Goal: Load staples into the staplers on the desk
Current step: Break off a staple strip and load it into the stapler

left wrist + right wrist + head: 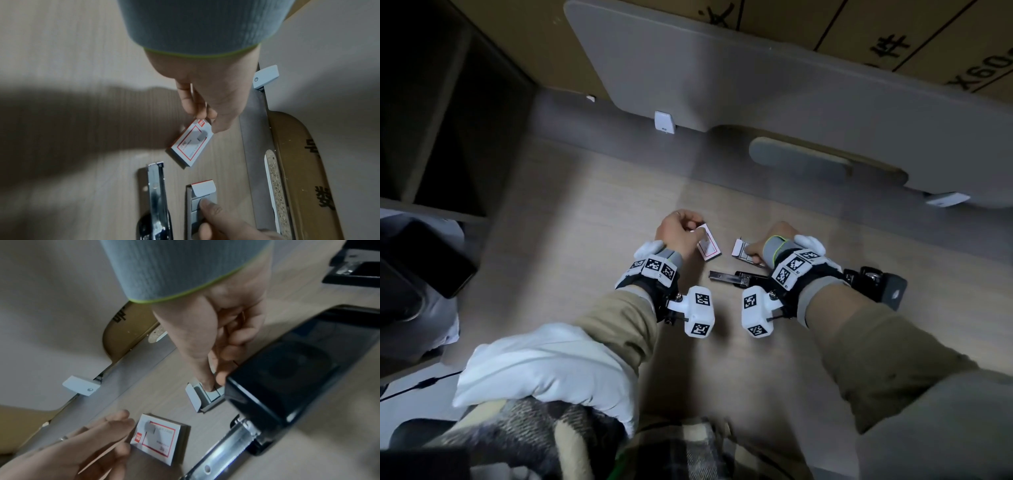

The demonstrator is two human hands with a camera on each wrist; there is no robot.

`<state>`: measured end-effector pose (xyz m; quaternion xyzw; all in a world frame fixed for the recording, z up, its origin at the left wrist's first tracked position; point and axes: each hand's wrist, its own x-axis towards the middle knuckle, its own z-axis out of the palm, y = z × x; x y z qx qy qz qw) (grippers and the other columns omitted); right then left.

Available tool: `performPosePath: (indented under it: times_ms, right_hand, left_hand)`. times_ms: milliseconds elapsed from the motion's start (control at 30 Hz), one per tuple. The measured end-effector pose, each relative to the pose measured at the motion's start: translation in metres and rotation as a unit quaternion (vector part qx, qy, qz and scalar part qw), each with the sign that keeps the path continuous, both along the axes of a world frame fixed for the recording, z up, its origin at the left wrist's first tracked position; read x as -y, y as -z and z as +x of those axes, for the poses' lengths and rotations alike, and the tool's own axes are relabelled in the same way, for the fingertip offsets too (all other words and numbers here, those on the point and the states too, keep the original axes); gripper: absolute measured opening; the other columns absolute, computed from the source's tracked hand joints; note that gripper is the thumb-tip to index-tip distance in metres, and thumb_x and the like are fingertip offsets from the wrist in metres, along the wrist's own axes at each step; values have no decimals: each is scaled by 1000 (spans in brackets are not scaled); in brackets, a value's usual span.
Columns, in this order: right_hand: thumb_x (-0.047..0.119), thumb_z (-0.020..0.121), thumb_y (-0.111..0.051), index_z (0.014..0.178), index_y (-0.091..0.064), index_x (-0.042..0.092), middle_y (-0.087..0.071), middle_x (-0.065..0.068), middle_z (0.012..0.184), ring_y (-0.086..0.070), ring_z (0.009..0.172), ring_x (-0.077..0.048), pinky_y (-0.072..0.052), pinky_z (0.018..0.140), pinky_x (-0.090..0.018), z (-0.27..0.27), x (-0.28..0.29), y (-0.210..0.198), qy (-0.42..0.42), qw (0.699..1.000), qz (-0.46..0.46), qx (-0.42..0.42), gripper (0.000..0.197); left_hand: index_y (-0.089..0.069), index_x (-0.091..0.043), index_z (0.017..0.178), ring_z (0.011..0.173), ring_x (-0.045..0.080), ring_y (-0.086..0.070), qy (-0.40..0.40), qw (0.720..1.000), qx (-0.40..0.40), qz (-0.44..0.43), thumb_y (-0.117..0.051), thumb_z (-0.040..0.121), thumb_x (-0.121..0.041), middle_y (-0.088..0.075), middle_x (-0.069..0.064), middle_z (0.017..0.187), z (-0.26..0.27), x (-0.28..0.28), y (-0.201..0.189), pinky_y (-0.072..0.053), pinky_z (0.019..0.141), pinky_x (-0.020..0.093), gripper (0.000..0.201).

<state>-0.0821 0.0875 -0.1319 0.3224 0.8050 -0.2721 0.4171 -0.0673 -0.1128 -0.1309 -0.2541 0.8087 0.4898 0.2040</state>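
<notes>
A white staple box sleeve (709,247) with a red frame lies flat on the desk. My left hand (697,233) pinches its far end between thumb and fingers (190,104). To its right lies the grey inner tray (740,251) with its flap open and staple strips (214,395) inside. Thumb and forefinger of my right hand (751,253) pinch a staple strip in that tray. Just in front of it lies a black stapler (277,378), swung open, its bare metal magazine (724,277) pointing left. A second black stapler (878,284) lies open further right, partly hidden by my right wrist.
A grey partition panel (722,75) on white clips (665,122) runs along the back of the wooden desk (592,219), cardboard boxes behind it. A dark phone (428,253) lies on a shelf at the left.
</notes>
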Motion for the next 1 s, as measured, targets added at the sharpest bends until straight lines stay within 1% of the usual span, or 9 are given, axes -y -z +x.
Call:
performPosePath:
  times_ms: [67,167,233,400,533,633,733,800,1000]
  right_hand:
    - [31,66,-83,83,-63,17,-69,9,54,-70,63,-10,-58,62,-22,1,6,-3,-30,999,15,25,30]
    - [44,54,-78,88,-76,13,-75,-1,74,-74,72,-19,-56,75,-28,1,13,3,-79,993,64,55,46]
    - [44,50,-74,85,-75,11,-74,-2,72,-73,71,-24,-54,74,-29,3,20,-6,-78,992,87,38,48]
    - [59,77,-63,82,-53,19,-54,-2,67,-56,75,-22,-40,77,-28,9,19,-29,-75,994,82,21,41]
    - [44,68,-73,85,-61,18,-66,-3,83,-60,77,-23,-51,79,-32,12,15,-47,-48,996,3,-79,34]
    - [40,48,-78,78,-63,20,-66,5,66,-61,60,-22,-57,64,-39,18,20,-57,28,986,-93,-132,39]
    - [24,63,-81,79,-66,20,-70,4,60,-64,50,-12,-47,45,-24,29,26,-73,16,976,-160,-150,23]
    - [15,70,-82,85,-71,20,-69,5,59,-60,45,-7,-46,43,-20,38,27,-78,21,967,-183,-174,19]
    - [27,60,-86,89,-77,24,-76,-10,82,-62,69,-21,-59,73,-38,64,31,-73,47,953,-240,-178,31]
  left_hand:
    - [-66,-30,77,66,10,-61,-1,1000,-18,11,-72,72,-13,-65,-10,72,1,0,1,-53,77,30,18]
    - [-66,-29,77,67,10,-60,5,999,-31,18,-73,74,-15,-67,-9,74,3,-1,2,-54,78,32,16]
    - [-66,-30,76,67,11,-61,-1,999,-36,30,-72,73,-17,-67,-9,74,5,-2,2,-55,80,35,14]
    - [-67,-30,76,66,10,-60,-10,998,-35,47,-72,73,-18,-67,-11,71,13,-2,0,-54,77,32,13]
    - [-69,-26,80,63,14,-62,2,996,-12,84,-65,78,-27,-72,-5,79,20,-8,-20,-51,64,27,4]
    - [-72,-16,91,46,12,-58,39,991,31,128,-56,93,-37,-75,3,79,22,-16,-36,-42,47,21,26]
    - [-70,-10,93,52,20,-66,63,979,74,179,-52,94,-48,-77,8,83,26,-20,-49,-35,39,17,42]
    - [-68,-7,90,57,19,-69,55,969,93,222,-56,96,-36,-76,14,87,31,-19,-55,-40,42,17,31]
    - [-66,-5,91,64,14,-69,15,952,91,291,-58,97,-20,-75,6,75,53,-2,-57,-51,53,19,18]
